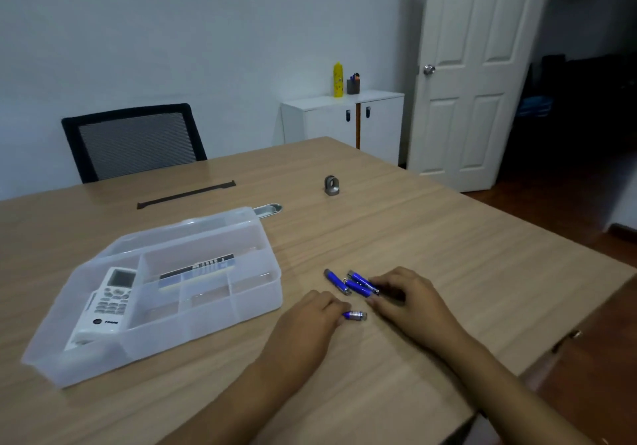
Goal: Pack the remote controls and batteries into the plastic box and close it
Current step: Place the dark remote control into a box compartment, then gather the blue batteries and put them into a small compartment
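Tabletop [396, 237]: white remote [103, 306], logo unreadable, inside plastic box [206, 320].

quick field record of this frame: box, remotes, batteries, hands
box: clear plastic box, lid open, on table
remotes: white remote in left long compartment; black remote in rear compartment
batteries: blue batteries on table, right of box, none packed
left hand: fingertips on one battery
right hand: fingers on the battery cluster
grasp: unclear for both hands
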